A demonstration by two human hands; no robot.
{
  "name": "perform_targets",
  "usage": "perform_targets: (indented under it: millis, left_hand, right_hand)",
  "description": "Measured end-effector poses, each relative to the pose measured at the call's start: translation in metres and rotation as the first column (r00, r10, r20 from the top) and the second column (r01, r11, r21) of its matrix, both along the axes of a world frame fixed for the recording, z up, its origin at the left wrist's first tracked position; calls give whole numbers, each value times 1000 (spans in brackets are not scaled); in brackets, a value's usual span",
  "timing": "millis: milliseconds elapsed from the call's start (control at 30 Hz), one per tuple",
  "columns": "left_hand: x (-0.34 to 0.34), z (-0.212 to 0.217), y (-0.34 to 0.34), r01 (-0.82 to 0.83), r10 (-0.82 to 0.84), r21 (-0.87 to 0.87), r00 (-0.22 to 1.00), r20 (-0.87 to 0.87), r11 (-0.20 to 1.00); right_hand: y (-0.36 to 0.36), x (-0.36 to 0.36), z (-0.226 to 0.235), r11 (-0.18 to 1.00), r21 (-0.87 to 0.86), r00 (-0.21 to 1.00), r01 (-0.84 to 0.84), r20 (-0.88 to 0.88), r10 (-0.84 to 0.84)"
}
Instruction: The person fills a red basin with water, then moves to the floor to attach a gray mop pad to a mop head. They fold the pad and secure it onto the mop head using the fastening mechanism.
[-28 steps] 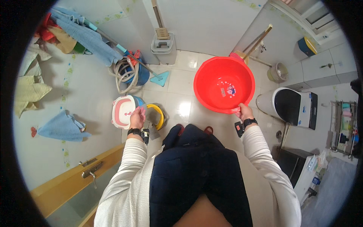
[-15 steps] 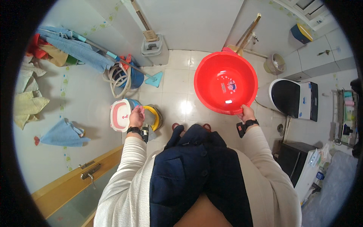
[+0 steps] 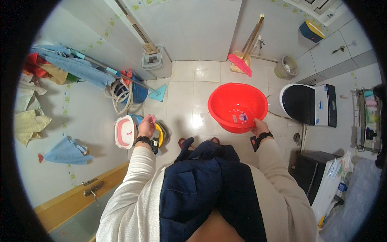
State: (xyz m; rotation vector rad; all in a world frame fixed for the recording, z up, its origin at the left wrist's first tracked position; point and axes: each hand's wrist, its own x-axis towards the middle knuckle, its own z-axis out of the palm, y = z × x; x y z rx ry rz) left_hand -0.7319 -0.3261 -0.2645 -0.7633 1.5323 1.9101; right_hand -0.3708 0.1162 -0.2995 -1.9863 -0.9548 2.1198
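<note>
Red basin (image 3: 238,105) | rim pinched by right hand (image 3: 259,127) | left hand (image 3: 146,126) open, empty | toilet (image 3: 306,104) just beside

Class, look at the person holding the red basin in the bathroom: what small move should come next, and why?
Probably bring the free left hand across to the red basin. Only the right hand grips its near rim, so it hangs one-sided above the tiled floor.

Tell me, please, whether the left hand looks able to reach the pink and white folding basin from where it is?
Probably yes. The left hand is open and empty, hanging just beside the pink and white folding basin, with nothing between them. The right hand holds the red basin well clear.
</note>
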Motion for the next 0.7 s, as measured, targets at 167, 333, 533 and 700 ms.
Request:
perform_targets:
  millis: [167, 333, 533, 700]
  left_hand:
    - [-1, -2, 12, 68, -68, -34, 998, -8, 997]
    - [1, -5, 8, 54, -53, -40, 998, 18, 998]
    - [10, -6, -7, 0, 2, -56, 1000, 23, 998]
    - [16, -11, -19, 11, -10, -41, 1000, 16, 999]
  right_hand:
    - [5, 42, -15, 991, -2, 988, 137, 77, -136]
    - [19, 71, -29, 978, 71, 964, 198, 167, -207]
    - [31, 77, -38, 979, 37, 952, 201, 229, -204]
    - [33, 66, -47, 972, 36, 962, 231, 141, -234]
